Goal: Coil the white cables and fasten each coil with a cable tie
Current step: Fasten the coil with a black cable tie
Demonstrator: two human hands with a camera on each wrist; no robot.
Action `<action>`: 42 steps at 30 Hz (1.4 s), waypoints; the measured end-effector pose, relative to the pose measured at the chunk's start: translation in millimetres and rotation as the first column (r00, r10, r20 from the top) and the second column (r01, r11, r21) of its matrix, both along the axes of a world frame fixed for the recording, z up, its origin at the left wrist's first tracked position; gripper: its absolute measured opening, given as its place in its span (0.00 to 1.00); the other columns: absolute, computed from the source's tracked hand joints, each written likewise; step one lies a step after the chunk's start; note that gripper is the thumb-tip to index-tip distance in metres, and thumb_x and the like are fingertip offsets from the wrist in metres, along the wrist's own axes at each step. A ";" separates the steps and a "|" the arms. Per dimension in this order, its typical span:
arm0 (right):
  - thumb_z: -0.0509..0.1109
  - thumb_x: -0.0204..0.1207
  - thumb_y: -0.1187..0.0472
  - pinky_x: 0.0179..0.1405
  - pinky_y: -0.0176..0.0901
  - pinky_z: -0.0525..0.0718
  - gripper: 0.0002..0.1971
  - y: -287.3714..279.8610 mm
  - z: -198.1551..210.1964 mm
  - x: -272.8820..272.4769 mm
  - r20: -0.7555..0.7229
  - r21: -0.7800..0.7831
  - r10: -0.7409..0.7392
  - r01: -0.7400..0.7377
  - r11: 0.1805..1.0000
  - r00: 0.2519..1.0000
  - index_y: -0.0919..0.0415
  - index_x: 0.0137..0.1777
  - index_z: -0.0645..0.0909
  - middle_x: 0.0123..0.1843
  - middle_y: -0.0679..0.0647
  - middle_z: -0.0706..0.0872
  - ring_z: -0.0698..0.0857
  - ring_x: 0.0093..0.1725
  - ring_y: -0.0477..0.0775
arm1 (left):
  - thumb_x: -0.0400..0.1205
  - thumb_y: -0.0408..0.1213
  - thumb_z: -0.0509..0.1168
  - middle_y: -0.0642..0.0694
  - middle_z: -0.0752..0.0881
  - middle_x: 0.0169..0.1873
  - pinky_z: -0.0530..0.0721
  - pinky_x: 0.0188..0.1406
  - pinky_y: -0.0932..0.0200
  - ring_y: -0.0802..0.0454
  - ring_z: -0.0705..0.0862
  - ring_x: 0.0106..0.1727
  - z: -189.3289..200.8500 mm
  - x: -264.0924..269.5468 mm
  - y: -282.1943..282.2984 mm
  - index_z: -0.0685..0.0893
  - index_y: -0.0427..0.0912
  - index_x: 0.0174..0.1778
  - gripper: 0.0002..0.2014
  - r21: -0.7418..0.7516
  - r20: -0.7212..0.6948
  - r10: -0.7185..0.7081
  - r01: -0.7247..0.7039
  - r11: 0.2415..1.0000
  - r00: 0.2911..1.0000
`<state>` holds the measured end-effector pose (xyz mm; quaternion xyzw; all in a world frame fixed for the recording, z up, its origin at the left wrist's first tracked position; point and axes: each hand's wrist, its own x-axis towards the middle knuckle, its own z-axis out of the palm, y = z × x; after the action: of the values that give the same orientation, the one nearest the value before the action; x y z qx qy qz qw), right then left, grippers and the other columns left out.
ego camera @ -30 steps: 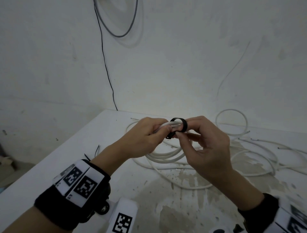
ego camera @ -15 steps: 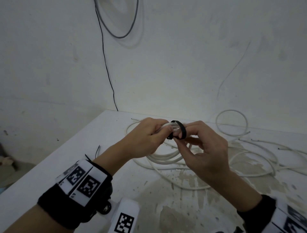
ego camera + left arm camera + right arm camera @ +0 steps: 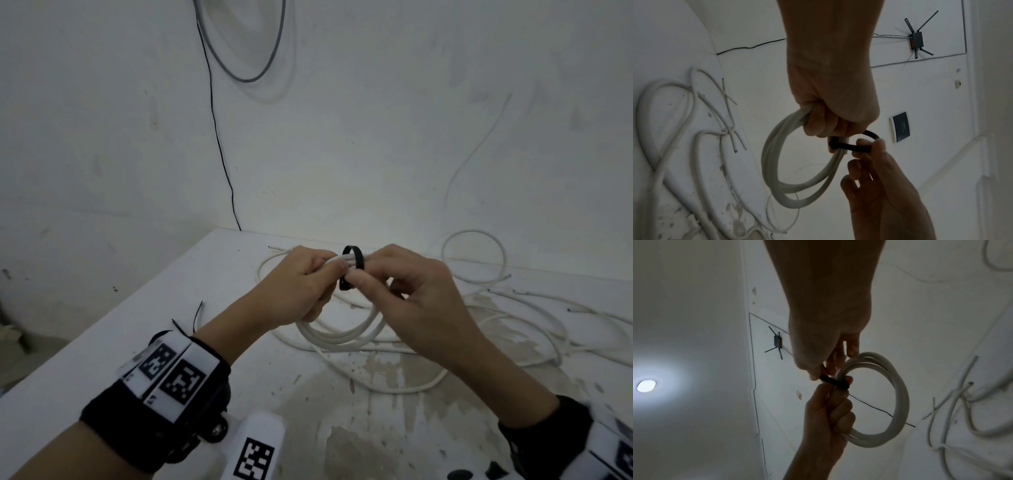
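Observation:
A white cable coil (image 3: 339, 337) hangs above the table, gripped at its top by my left hand (image 3: 301, 284). A black cable tie (image 3: 354, 262) loops round the bundled strands between both hands. My right hand (image 3: 407, 291) pinches the tie with thumb and forefinger. In the left wrist view the coil (image 3: 777, 162) dangles from my left hand (image 3: 830, 120) and the tie (image 3: 849, 145) forms a loose loop held by my right hand's fingertips (image 3: 869, 146). In the right wrist view the coil (image 3: 896, 402) and tie (image 3: 835, 382) sit between both hands.
Several loose white cables (image 3: 513, 308) sprawl over the stained white table (image 3: 137, 335) to the right and behind. Thin black ties (image 3: 195, 315) lie near the left edge. A black wire (image 3: 219, 137) runs down the wall. A tagged white block (image 3: 257, 448) sits near me.
The hands and coil stayed almost in place. My right thumb and forefinger shifted slightly on the black tie, and its loop now stands a bit more upright over the strands.

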<state>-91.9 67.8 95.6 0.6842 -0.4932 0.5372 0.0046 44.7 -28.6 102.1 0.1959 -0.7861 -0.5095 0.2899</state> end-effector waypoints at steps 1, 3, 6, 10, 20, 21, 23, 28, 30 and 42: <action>0.75 0.70 0.55 0.29 0.27 0.71 0.07 -0.8 -0.3 -0.7 0.046 0.026 0.006 -0.007 1.000 0.999 0.57 0.37 0.89 0.34 0.49 0.87 0.82 0.33 0.50 | 0.87 0.34 0.54 0.52 0.65 0.16 0.61 0.15 0.68 0.57 0.59 0.15 -0.2 0.1 -0.5 0.70 0.37 0.29 0.18 -0.012 0.000 0.007 -0.007 1.000 1.000; 0.74 0.70 0.59 0.27 0.30 0.74 0.07 -3.1 -2.0 -0.9 0.031 0.033 0.010 -0.011 0.999 0.999 0.60 0.35 0.89 0.31 0.49 0.86 0.82 0.31 0.48 | 0.87 0.35 0.54 0.52 0.65 0.15 0.61 0.15 0.67 0.57 0.59 0.15 -0.2 -0.1 0.9 0.68 0.40 0.26 0.20 -0.004 -0.003 0.006 -0.006 1.000 1.000; 0.75 0.69 0.63 0.31 0.28 0.76 0.06 -5.3 -2.5 -2.0 -0.106 -0.025 -0.023 0.020 0.999 0.994 0.63 0.33 0.89 0.31 0.50 0.87 0.81 0.30 0.43 | 0.88 0.34 0.52 0.54 0.64 0.15 0.59 0.15 0.68 0.58 0.58 0.15 0.0 -1.5 5.2 0.66 0.42 0.25 0.22 0.065 -0.035 -0.015 0.017 0.998 0.999; 0.75 0.67 0.61 0.26 0.34 0.77 0.06 -8.8 -6.2 -2.9 -0.346 -0.085 -0.176 0.156 0.984 0.922 0.60 0.30 0.87 0.31 0.47 0.83 0.72 0.27 0.38 | 0.88 0.35 0.53 0.54 0.63 0.14 0.57 0.16 0.68 0.58 0.56 0.15 -2.9 -4.5 6.4 0.64 0.40 0.27 0.20 0.131 -0.070 -0.016 0.025 0.991 0.997; 0.80 0.65 0.53 0.32 0.33 0.78 0.11 1.1 18.8 -11.5 0.088 0.148 -0.020 0.007 0.989 0.996 0.50 0.47 0.88 0.42 0.45 0.87 0.80 0.30 0.45 | 0.87 0.36 0.53 0.55 0.66 0.15 0.62 0.16 0.66 0.56 0.61 0.16 -6.4 5.7 -3.1 0.77 0.28 0.34 0.19 -0.067 0.019 -0.044 0.046 0.997 0.999; 0.79 0.64 0.54 0.33 0.33 0.79 0.12 -0.1 19.3 -11.1 0.108 0.198 0.016 -0.037 0.980 0.994 0.51 0.48 0.88 0.40 0.47 0.88 0.82 0.31 0.46 | 0.87 0.36 0.53 0.55 0.67 0.15 0.63 0.16 0.66 0.57 0.63 0.16 -6.5 5.2 -3.2 0.76 0.25 0.35 0.20 -0.136 0.036 -0.044 0.048 0.989 0.998; 0.80 0.61 0.55 0.32 0.28 0.78 0.16 -2.1 17.7 -11.8 0.144 0.279 0.074 -0.112 0.954 0.987 0.53 0.50 0.88 0.35 0.48 0.87 0.84 0.31 0.46 | 0.87 0.37 0.54 0.55 0.68 0.16 0.66 0.17 0.65 0.57 0.65 0.16 -7.5 4.2 -3.3 0.73 0.26 0.32 0.21 -0.247 0.056 -0.033 0.046 0.968 0.998; 0.83 0.54 0.52 0.29 0.27 0.77 0.21 -4.1 14.9 -17.8 0.104 0.379 0.058 -0.093 0.921 0.993 0.47 0.50 0.89 0.39 0.45 0.85 0.82 0.30 0.43 | 0.82 0.43 0.55 0.53 0.68 0.17 0.66 0.18 0.60 0.55 0.65 0.18 -11.3 4.5 -2.3 0.71 0.32 0.30 0.19 -0.281 0.079 -0.053 0.073 0.957 0.995; 0.85 0.56 0.57 0.28 0.27 0.76 0.19 -4.0 16.3 -17.8 0.059 0.391 0.046 -0.066 0.918 0.997 0.46 0.48 0.90 0.46 0.44 0.84 0.81 0.29 0.42 | 0.84 0.41 0.55 0.51 0.68 0.18 0.66 0.18 0.61 0.55 0.65 0.18 -12.8 3.6 -0.8 0.72 0.35 0.30 0.18 -0.290 0.078 -0.060 0.081 0.953 0.995; 0.82 0.60 0.49 0.30 0.25 0.69 0.17 7.7 21.9 -20.4 -0.246 0.396 0.031 0.071 0.916 0.969 0.50 0.49 0.87 0.26 0.34 0.78 0.73 0.27 0.38 | 0.84 0.45 0.53 0.56 0.69 0.20 0.63 0.24 0.69 0.57 0.67 0.22 -20.7 0.9 -7.0 0.74 0.55 0.34 0.13 -0.609 0.086 -0.022 0.070 0.790 0.996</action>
<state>-112.3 75.5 117.5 0.7268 -0.5955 0.3351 -0.0689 45.7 -35.6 81.4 0.0914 -0.9232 -0.2276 0.2959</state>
